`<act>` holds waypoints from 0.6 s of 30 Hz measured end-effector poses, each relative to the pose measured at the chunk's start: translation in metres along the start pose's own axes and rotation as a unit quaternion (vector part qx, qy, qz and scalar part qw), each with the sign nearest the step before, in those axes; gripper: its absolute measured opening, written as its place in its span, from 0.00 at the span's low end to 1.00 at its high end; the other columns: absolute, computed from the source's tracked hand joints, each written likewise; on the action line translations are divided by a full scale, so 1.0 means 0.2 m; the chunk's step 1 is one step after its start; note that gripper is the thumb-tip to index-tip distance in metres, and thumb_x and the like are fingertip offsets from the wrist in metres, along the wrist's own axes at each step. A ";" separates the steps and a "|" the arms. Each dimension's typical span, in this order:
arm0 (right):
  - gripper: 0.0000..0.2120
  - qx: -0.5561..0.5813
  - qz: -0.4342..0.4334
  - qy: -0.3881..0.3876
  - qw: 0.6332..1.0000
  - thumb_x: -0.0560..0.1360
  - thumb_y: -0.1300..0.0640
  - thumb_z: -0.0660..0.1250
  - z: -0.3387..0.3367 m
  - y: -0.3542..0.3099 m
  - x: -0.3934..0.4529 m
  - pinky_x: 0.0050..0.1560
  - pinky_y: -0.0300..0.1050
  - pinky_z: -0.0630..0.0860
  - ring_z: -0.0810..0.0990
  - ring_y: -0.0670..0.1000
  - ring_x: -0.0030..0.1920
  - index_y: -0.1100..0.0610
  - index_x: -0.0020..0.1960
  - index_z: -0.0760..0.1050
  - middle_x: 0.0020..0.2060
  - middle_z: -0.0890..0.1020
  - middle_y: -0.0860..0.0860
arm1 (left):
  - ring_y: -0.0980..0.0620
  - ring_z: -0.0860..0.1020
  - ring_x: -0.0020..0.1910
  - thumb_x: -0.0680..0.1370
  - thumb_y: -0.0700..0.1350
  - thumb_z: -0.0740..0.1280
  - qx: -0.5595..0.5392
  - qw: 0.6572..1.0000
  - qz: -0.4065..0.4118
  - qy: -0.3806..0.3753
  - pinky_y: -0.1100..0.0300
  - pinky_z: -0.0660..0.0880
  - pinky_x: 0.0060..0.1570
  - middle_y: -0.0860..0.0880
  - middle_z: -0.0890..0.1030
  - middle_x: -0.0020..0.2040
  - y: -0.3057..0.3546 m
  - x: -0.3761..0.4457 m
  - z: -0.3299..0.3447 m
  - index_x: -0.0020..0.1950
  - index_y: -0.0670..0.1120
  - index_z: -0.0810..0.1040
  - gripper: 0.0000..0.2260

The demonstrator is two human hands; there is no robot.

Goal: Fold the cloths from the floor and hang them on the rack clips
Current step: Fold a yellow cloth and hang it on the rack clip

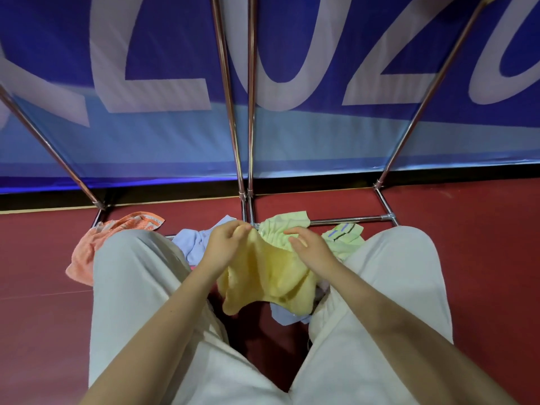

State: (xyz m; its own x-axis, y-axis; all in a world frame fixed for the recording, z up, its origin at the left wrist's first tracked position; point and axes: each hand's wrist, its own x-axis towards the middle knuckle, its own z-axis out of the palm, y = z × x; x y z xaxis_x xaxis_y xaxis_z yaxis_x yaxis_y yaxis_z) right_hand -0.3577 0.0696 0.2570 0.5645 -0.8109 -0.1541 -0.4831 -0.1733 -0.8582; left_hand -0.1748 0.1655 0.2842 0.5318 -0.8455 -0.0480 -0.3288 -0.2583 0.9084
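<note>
A yellow cloth (268, 276) hangs crumpled between my knees, lifted off the red floor. My left hand (225, 244) pinches its upper edge with curled fingers. My right hand (306, 247) lies on the cloth's right side, fingers mostly straight, and whether it grips the fabric is unclear. Under and behind it lie a light blue cloth (193, 241), a pale green cloth (280, 226), a green cloth with dark stripes (344, 235) and an orange cloth (87, 252) at the left. The chrome rack (248, 127) rises just beyond; no clips are in view.
My knees in light trousers (131, 273) flank the pile on both sides. A blue banner (321, 135) with large white letters hangs behind the rack poles. The rack's low crossbar (350, 220) runs along the floor behind the cloths. Another bluish cloth (286, 315) lies below the yellow one.
</note>
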 end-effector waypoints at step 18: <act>0.07 -0.041 -0.045 0.083 0.995 0.79 0.59 0.60 -0.03 -0.05 0.05 0.39 0.31 0.66 0.75 0.48 0.43 0.56 0.45 0.76 0.41 0.79 0.48 | 0.60 0.67 0.29 0.77 0.45 0.69 0.058 0.992 0.018 -0.113 0.68 0.64 0.31 0.52 0.72 0.31 -0.09 0.00 -0.04 0.33 0.46 0.75 0.14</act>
State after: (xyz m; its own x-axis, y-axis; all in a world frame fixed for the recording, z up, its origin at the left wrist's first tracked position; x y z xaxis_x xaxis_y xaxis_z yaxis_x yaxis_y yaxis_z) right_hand -0.3525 0.0596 0.2669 0.4927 -0.8701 0.0096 -0.4935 -0.2884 -0.8205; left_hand -0.1627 0.1743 0.2722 0.3349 -0.9346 -0.1203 -0.4380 -0.2674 0.8583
